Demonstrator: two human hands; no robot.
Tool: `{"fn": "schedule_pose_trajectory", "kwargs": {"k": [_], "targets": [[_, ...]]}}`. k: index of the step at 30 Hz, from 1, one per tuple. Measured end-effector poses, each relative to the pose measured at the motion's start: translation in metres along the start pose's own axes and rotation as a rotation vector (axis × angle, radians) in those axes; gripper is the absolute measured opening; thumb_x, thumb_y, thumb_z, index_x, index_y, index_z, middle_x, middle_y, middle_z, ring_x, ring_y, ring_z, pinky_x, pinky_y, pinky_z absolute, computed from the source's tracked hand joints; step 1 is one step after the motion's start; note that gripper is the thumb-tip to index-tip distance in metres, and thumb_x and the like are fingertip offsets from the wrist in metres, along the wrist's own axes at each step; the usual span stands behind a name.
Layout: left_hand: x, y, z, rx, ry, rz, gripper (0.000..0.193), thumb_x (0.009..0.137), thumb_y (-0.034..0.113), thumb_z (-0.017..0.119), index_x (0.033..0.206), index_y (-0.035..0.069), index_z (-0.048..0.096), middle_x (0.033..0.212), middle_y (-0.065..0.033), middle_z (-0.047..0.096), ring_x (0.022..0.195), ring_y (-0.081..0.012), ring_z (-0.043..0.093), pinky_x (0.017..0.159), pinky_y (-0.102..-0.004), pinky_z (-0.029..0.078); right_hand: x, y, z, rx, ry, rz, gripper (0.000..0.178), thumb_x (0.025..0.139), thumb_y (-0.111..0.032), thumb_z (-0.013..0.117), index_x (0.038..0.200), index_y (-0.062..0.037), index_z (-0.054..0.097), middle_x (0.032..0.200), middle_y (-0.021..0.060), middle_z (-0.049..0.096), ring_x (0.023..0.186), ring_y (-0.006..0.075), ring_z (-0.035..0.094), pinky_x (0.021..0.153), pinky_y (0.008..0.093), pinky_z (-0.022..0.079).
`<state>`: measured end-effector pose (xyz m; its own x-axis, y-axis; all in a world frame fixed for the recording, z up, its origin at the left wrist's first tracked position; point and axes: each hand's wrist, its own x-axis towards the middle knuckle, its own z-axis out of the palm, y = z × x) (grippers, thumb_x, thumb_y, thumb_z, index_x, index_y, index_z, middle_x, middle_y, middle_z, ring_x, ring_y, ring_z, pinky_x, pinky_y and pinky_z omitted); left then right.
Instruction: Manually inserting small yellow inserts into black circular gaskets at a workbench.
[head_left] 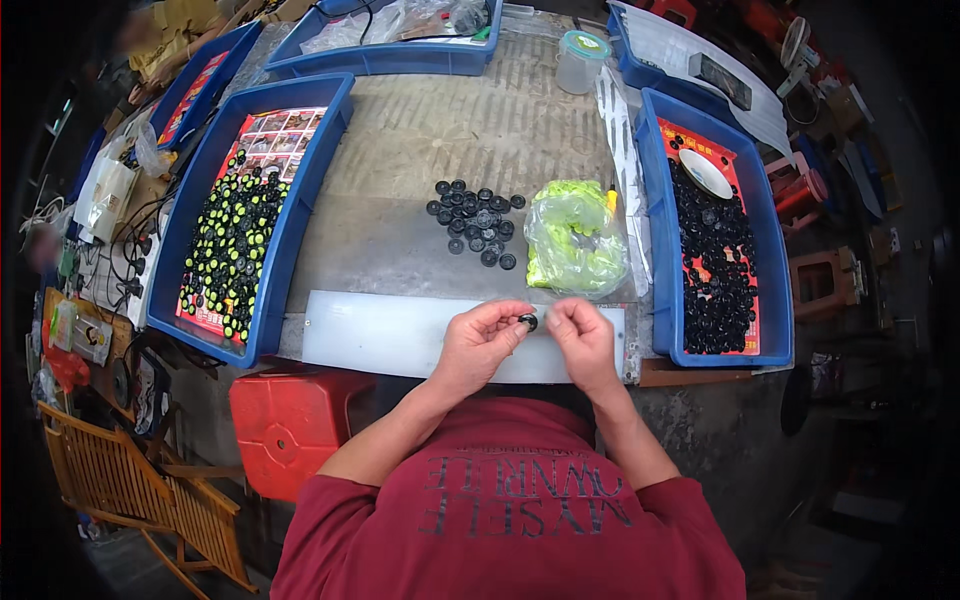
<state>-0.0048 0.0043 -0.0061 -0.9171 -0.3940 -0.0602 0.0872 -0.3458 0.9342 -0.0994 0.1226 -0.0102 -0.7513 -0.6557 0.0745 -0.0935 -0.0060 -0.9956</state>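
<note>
Over the white strip (390,325) at the table's near edge, my left hand (472,348) pinches a small black wheel (527,322) between thumb and fingertips. My right hand (585,345) is just to its right, thumb and fingers pressed together; whatever they hold is too small to make out. Beyond my hands lies a loose pile of small black wheels (477,222). To the right of that pile sits a clear plastic bag (590,262) of yellow-green pieces (567,205), with a yellow-handled tool (611,200) beside it.
A blue tray (333,130) at left holds black wheels with yellow-green centres. The right blue tray (775,260) contains plain black wheels and a white dish (705,174). Further back stand a lidded plastic jar (582,65) and another blue tray (400,62). A red stool (285,430) is below left.
</note>
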Motion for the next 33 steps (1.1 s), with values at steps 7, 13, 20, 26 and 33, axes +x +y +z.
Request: {"fn": "schedule_pose_trajectory", "kwargs": {"k": [7, 13, 20, 26, 33], "targets": [[-0.002, 0.001, -0.005, 0.007, 0.015, -0.045, 0.020, 0.076, 0.003, 0.055, 0.095, -0.001, 0.055, 0.073, 0.0016, 0.052, 0.062, -0.0028, 0.045, 0.054, -0.0159, 0.039, 0.043, -0.022, -0.038, -0.412, 0.266, -0.180, 0.010, 0.077, -0.008, 0.053, 0.077, 0.0018, 0.053, 0.063, 0.0068, 0.051, 0.055, 0.0126, 0.046, 0.052, 0.0244, 0.038], [-0.004, 0.002, -0.003, 0.012, -0.003, -0.071, 0.020, 0.076, 0.005, 0.055, 0.095, -0.001, 0.055, 0.074, 0.0018, 0.052, 0.064, -0.0030, 0.046, 0.054, -0.0158, 0.039, 0.073, -0.024, -0.050, -0.718, 0.276, -0.310, 0.009, 0.072, -0.006, 0.054, 0.078, -0.0005, 0.057, 0.071, 0.0142, 0.055, 0.065, 0.0291, 0.054, 0.058, 0.0346, 0.042], [-0.004, 0.001, -0.004, 0.020, -0.001, -0.073, 0.020, 0.077, 0.005, 0.054, 0.096, -0.001, 0.055, 0.075, 0.0016, 0.053, 0.065, -0.0030, 0.046, 0.054, -0.0157, 0.039, 0.093, 0.006, -0.049, -1.096, 0.017, -0.225, 0.011, 0.070, -0.009, 0.052, 0.077, -0.0028, 0.058, 0.075, 0.0144, 0.056, 0.073, 0.0306, 0.054, 0.065, 0.0373, 0.043], [-0.004, -0.002, -0.005, 0.021, -0.012, -0.084, 0.020, 0.077, 0.005, 0.054, 0.096, -0.001, 0.055, 0.075, 0.0014, 0.053, 0.064, -0.0028, 0.046, 0.054, -0.0156, 0.038, 0.091, -0.007, -0.045, -1.235, -0.106, -0.077, 0.012, 0.070, -0.012, 0.051, 0.076, -0.0014, 0.056, 0.077, 0.0148, 0.055, 0.076, 0.0314, 0.053, 0.067, 0.0377, 0.041], [-0.006, -0.001, -0.006, 0.006, -0.005, -0.060, 0.020, 0.077, 0.004, 0.054, 0.096, -0.001, 0.054, 0.074, 0.0012, 0.053, 0.064, -0.0028, 0.045, 0.054, -0.0157, 0.038, 0.088, 0.004, -0.045, -1.190, -0.019, -0.141, 0.011, 0.071, -0.009, 0.049, 0.075, 0.0000, 0.054, 0.077, 0.0161, 0.055, 0.074, 0.0330, 0.052, 0.063, 0.0388, 0.040]]}}
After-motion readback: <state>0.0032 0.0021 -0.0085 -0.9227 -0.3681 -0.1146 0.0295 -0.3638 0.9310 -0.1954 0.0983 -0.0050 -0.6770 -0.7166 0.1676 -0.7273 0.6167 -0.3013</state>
